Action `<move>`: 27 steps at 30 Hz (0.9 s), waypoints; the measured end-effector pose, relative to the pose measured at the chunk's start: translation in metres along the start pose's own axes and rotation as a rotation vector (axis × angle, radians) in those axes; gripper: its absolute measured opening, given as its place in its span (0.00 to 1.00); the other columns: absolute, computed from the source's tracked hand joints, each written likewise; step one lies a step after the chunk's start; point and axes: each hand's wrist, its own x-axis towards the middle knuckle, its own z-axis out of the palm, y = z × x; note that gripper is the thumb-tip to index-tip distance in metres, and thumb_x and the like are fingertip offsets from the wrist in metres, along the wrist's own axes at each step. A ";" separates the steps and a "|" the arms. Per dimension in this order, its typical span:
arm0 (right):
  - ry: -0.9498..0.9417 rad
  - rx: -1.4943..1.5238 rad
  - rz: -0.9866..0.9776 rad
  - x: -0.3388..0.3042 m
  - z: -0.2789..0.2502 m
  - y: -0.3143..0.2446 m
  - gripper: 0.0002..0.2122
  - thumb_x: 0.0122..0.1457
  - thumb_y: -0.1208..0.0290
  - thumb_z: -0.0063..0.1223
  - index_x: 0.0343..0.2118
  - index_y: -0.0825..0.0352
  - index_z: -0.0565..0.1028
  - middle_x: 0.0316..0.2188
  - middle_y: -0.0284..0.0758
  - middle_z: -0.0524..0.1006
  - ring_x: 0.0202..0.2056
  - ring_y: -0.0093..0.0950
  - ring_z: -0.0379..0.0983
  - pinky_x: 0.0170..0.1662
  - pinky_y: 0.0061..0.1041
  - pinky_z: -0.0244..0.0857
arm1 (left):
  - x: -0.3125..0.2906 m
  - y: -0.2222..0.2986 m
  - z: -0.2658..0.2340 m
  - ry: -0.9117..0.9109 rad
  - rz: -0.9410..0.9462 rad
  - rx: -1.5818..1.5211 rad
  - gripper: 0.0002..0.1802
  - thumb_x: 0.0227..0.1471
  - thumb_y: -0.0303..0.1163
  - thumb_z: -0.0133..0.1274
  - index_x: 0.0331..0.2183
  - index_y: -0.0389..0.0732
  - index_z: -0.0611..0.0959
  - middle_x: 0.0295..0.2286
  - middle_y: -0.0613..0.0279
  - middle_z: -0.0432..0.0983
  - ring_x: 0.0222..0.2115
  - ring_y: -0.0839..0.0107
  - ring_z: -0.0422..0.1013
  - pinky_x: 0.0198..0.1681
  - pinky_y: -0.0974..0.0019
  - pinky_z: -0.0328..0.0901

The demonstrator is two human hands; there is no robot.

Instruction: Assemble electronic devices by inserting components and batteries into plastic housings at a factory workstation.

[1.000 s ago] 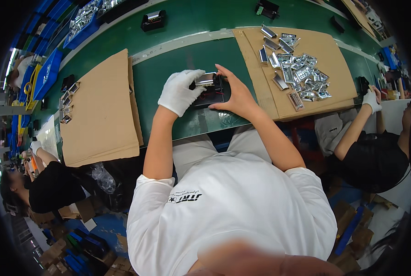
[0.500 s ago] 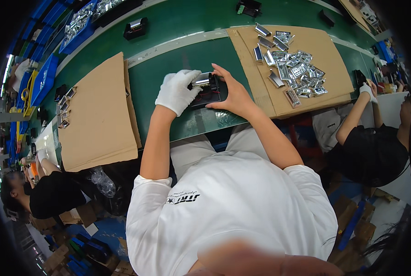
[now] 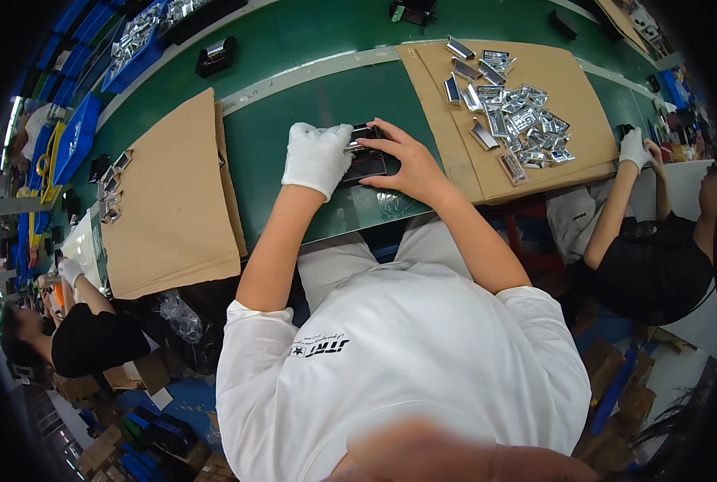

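On the green bench before me lies a black plastic case (image 3: 367, 166) with a rectangular recess in its near part. My left hand (image 3: 316, 159), in a white glove, is curled at the case's left and far side; what its fingertips pinch there is hidden. My bare right hand (image 3: 410, 167) grips the right side of the case, thumb at the near edge and fingers across the far part. Only slivers of the shiny metal piece in the far part show between the hands.
Right of me, a cardboard sheet (image 3: 447, 136) bears a pile of chrome parts (image 3: 523, 120). Another cardboard sheet (image 3: 169, 209) on the left holds several chrome frames (image 3: 113, 187). Black units (image 3: 215, 56) sit on the green strip beyond. Co-workers (image 3: 647, 257) sit on both sides.
My left hand has curled its fingers and turned over the case's far part, where the chrome piece now barely shows. Black units on the far strip have shifted left.
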 end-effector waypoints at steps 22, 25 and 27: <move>0.026 0.021 0.047 0.001 -0.004 -0.008 0.38 0.37 0.72 0.76 0.56 0.60 0.69 0.56 0.32 0.73 0.55 0.32 0.71 0.61 0.29 0.62 | 0.029 0.004 -0.015 -0.311 -0.372 -0.295 0.15 0.53 0.41 0.58 0.33 0.39 0.86 0.34 0.56 0.82 0.32 0.54 0.76 0.39 0.59 0.70; 0.033 0.024 0.049 0.002 -0.006 -0.006 0.38 0.37 0.73 0.76 0.55 0.60 0.69 0.56 0.32 0.73 0.55 0.32 0.71 0.61 0.29 0.62 | 0.035 0.002 -0.016 -0.346 -0.347 -0.280 0.14 0.51 0.42 0.59 0.32 0.41 0.87 0.33 0.57 0.83 0.32 0.55 0.76 0.39 0.59 0.70; 0.021 0.056 0.062 0.002 -0.005 -0.009 0.38 0.36 0.73 0.76 0.55 0.60 0.69 0.57 0.32 0.72 0.55 0.32 0.70 0.61 0.29 0.62 | 0.039 -0.003 -0.026 -0.440 -0.368 -0.328 0.14 0.50 0.44 0.60 0.31 0.44 0.88 0.33 0.58 0.83 0.32 0.54 0.77 0.40 0.57 0.71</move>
